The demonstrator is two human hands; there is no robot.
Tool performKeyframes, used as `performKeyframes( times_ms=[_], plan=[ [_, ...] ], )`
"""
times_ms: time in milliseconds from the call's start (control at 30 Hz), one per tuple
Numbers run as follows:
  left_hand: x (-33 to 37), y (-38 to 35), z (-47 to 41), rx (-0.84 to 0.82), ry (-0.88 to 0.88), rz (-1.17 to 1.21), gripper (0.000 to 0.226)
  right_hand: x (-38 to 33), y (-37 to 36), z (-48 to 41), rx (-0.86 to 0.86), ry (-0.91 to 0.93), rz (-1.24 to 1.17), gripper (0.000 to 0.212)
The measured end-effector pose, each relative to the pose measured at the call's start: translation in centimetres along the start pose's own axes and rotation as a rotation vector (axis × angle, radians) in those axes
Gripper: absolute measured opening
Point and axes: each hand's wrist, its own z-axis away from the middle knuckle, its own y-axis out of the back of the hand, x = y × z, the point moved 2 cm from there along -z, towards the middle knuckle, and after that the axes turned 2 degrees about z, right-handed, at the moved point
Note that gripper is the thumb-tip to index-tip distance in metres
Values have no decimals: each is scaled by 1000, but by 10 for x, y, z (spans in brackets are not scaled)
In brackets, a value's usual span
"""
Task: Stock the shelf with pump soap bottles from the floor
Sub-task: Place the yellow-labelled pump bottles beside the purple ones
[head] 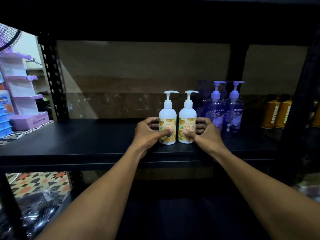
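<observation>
1. White plastic pump bottles (167, 118) with orange-and-green labels are counted as two, stood upright just beside each other on the black metal shelf (86, 139).
2. The left bottle is gripped by the left hand (149, 132), fingers curled behind it, thumb on its front.
3. The right bottle (187, 118) is clasped likewise by the right hand (206, 131).
4. Two translucent purple pump bottles (214, 108) are stood just to the right; two amber cans (270, 113) are seen further right.
</observation>
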Motion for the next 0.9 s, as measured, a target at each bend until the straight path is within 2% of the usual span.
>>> performKeyframes(
  times_ms=[167, 467, 667, 833, 900],
  plan=[
    [-2, 0, -1, 10, -23, -16, 51, -2, -3, 1, 20, -7, -2, 63],
    [-2, 0, 0, 26, -30, -17, 56, -1, 0, 1, 14, -32, -1, 66],
    [-3, 1, -2, 6, -23, -40, 77, -6, -7, 5, 39, -22, 115, 75],
    [-3, 14, -19, -93, 20, -177, 65, -5, -26, -10, 91, -30, 229, 69],
    [-8, 24, -26, -93, 53, -162, 64, 0, -34, -29, 93, -68, 252, 66]
  ],
)
